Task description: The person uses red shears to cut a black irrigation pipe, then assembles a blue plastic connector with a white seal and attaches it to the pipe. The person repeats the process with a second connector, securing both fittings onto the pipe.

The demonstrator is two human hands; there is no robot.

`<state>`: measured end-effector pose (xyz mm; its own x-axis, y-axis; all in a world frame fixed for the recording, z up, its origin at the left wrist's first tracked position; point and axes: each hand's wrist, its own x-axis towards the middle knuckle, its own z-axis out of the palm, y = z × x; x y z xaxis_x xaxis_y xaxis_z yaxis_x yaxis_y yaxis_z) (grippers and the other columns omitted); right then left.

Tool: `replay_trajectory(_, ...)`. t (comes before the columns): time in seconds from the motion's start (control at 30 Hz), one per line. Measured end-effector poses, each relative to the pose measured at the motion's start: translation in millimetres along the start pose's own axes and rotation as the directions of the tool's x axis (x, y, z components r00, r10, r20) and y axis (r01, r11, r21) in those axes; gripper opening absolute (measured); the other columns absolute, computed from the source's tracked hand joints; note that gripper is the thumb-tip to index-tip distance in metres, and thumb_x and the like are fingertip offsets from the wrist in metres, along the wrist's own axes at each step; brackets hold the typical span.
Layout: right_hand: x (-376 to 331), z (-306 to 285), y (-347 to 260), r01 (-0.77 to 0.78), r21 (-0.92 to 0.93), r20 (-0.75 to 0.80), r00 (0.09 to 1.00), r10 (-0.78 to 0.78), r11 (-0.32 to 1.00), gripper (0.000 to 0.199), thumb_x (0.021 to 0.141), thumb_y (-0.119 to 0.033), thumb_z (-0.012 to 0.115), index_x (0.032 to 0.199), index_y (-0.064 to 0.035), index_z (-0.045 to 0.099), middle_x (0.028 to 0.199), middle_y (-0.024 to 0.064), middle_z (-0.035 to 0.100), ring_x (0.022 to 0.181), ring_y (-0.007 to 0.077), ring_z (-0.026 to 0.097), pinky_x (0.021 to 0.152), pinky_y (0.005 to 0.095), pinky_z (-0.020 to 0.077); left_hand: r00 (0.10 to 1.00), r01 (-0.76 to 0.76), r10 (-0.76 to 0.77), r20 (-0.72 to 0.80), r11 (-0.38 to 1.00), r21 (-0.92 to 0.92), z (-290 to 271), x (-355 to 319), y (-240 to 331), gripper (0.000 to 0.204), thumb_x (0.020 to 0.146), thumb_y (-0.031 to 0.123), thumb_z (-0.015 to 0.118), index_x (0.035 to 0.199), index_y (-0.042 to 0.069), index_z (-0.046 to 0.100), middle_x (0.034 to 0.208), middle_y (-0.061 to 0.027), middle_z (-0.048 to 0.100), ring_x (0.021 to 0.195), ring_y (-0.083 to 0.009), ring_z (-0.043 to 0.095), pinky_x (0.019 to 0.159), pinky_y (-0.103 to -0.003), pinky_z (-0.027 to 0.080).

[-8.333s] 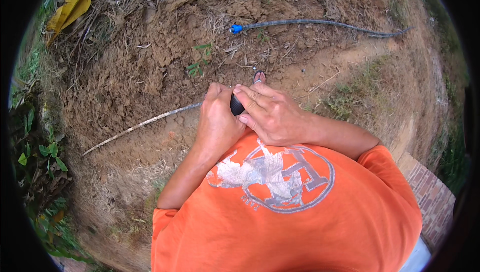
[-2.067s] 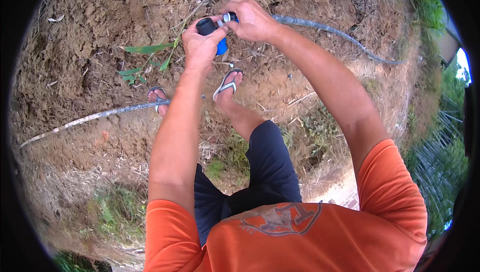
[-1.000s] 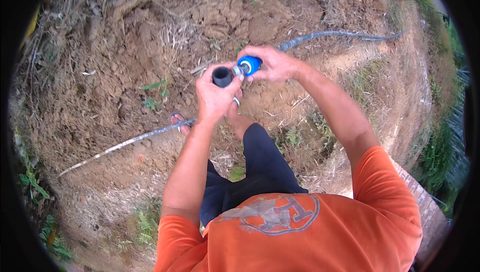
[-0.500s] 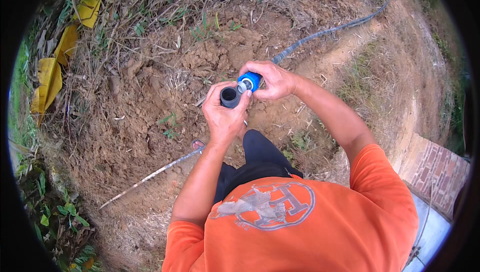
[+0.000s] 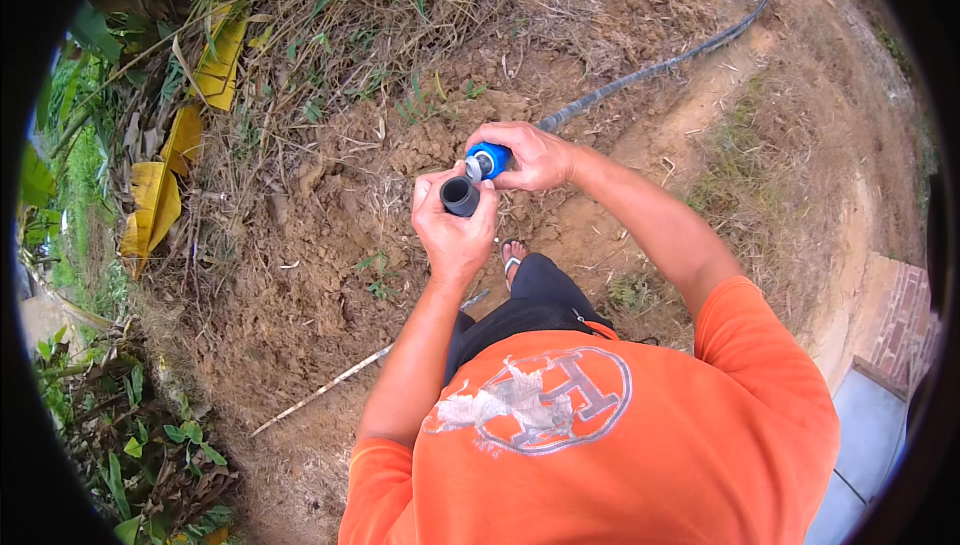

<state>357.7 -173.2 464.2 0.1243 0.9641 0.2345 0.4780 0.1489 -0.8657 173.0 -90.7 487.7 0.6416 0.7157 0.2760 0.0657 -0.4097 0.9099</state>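
My left hand [image 5: 452, 235] is closed round a black pipe end [image 5: 461, 195], its hollow round mouth facing up. Its fingertips reach to a pale translucent ring-like piece [image 5: 473, 169] at the mouth of a blue pipe fitting [image 5: 490, 159]. That fitting is gripped by my right hand [image 5: 530, 155], fingers over the top and thumb below. The two pieces are close beside each other, tilted toward me. Most of the black pipe below my left hand is hidden, and whether the pale piece sits inside the fitting I cannot tell.
Beyond my right hand a dark hose [image 5: 670, 65] runs along the dirt to the upper right. A thin pale pole [image 5: 320, 390] lies lower left. My sandalled foot [image 5: 512, 257] stands on loose soil. Yellow banana leaves [image 5: 155, 205] hang at left; brick paving [image 5: 900, 330] is at right.
The pale piece has turned and shows more of its curved side at the fitting's mouth. My right hand has shifted slightly left. My view has moved, and a sandalled foot now shows below my hands.
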Motion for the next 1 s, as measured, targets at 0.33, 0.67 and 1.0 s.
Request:
replay_trajectory(0.33,4.9,-4.1,9.9,-0.010,0.027,-0.045,0.999,0.011,1.000,0.047,0.072,-0.016,0.084,0.113,-0.0041,0.063,0.100,0.0133,0.067,0.094,0.0300,0.066,0.085,0.0404,0.0512,0.999,0.048,-0.050,0.009,0.991,0.126,7.0,19.9,8.3,0.015,0.070,0.003,0.076,0.083,-0.001,0.070,0.087,-0.0119,0.061,0.082,-0.0255,0.064,0.075,-0.036,0.052)
replay_trajectory(0.67,-4.1,4.8,26.9,-0.022,-0.070,-0.071,0.997,0.017,0.997,0.052,0.080,-0.034,0.082,0.121,-0.0123,0.058,0.104,0.0154,0.068,0.099,0.0386,0.065,0.084,0.0480,0.0499,0.992,-0.121,0.128,-0.007,0.955,0.272,12.4,18.8,5.5,0.016,0.071,0.004,0.078,0.085,0.000,0.070,0.082,-0.0107,0.068,0.073,-0.0225,0.065,0.072,-0.035,0.054)
replay_trajectory(1.0,-27.7,2.3,-4.4,-0.035,-0.107,-0.040,0.999,0.031,0.994,0.053,0.080,-0.039,0.082,0.116,-0.0084,0.059,0.106,0.0130,0.066,0.101,0.0370,0.062,0.089,0.0460,0.0436,0.938,0.308,-0.309,0.160,0.951,0.028,-12.2,18.6,16.0,0.014,0.077,0.003,0.076,0.089,0.000,0.071,0.084,-0.0051,0.071,0.076,-0.0129,0.065,0.073,-0.029,0.054)
